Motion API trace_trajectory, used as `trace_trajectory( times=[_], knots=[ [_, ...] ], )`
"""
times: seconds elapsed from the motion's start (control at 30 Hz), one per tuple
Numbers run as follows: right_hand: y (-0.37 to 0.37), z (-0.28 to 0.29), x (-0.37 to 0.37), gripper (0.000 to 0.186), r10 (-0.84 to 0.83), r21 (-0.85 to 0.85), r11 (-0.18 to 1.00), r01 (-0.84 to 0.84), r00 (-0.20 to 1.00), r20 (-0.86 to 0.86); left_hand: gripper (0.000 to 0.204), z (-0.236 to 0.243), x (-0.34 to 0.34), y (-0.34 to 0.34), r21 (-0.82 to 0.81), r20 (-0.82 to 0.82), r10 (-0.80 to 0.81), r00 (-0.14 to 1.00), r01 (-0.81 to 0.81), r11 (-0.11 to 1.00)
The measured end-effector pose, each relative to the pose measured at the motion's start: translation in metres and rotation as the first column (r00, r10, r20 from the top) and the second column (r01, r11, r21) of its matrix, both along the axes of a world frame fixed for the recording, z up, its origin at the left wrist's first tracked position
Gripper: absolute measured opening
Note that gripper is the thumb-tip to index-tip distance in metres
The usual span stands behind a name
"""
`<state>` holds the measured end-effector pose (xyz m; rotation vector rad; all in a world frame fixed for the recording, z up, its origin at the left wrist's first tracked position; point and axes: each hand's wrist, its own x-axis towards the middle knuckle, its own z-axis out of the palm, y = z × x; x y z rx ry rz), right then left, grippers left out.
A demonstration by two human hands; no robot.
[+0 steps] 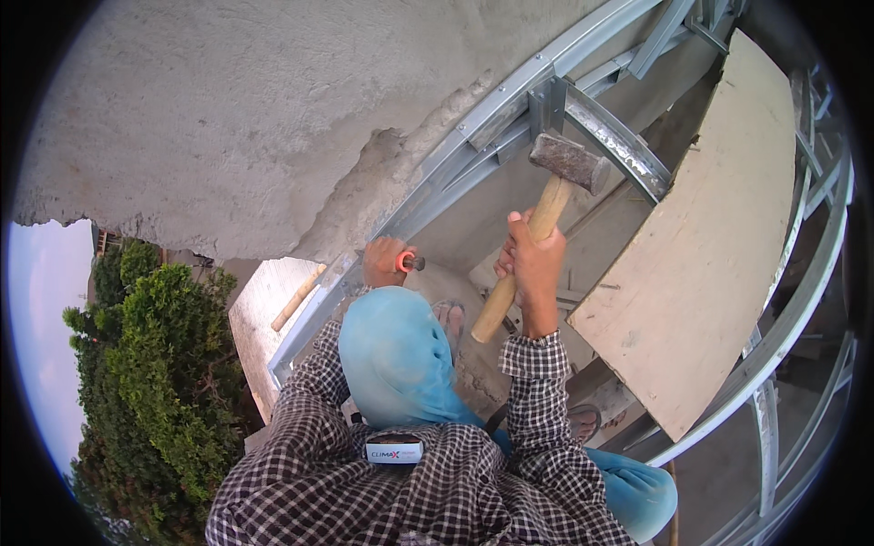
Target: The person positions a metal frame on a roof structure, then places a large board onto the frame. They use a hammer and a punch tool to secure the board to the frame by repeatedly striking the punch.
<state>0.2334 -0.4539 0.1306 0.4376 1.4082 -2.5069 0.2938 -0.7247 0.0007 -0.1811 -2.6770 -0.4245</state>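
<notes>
My right hand [533,259] is wrapped round the wooden handle of a club hammer [569,164]. The worn, blocky steel head is raised above the hand, and the handle's lower end sticks out below the fist. On the left, my left hand [386,261] is closed round what looks like a chisel [411,263]. Only its orange collar and dark metal butt show; the rest is hidden by the hand. This hand rests close to the metal channel [437,205] along the broken lower edge of the rough concrete wall [209,118].
A curved board [701,227] lies on the metal framing [783,282] at right. My blue-clad knee [387,355] is bent just below the left hand. A loose wooden stick [298,298] lies on a pale panel [259,314] at left, with trees [164,355] beyond the edge.
</notes>
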Motion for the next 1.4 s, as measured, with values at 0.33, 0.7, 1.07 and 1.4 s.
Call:
trace_trajectory(
  times=[0.33,0.7,1.07,1.4],
  knots=[
    [-0.016,-0.005,0.017,0.037,-0.031,0.089,0.995,0.045,0.987,-0.155,0.024,0.053,-0.101,0.036,0.143,0.027,-0.227,0.973,0.221,0.965],
    [-0.053,-0.050,0.069,0.026,-0.112,0.259,0.939,0.226,0.913,-0.392,0.031,0.049,-0.111,0.036,0.216,0.020,-0.214,0.977,0.205,0.955],
    [-0.048,-0.044,0.057,0.028,0.028,0.284,0.959,0.017,0.988,-0.155,0.025,0.067,-0.104,0.020,0.133,-0.032,-0.196,0.980,0.198,0.971],
    [-0.006,0.064,0.038,0.028,-0.225,-0.075,0.973,0.220,0.806,-0.548,0.021,0.066,-0.116,0.014,0.254,0.014,-0.081,0.997,0.075,0.964]
  ],
)
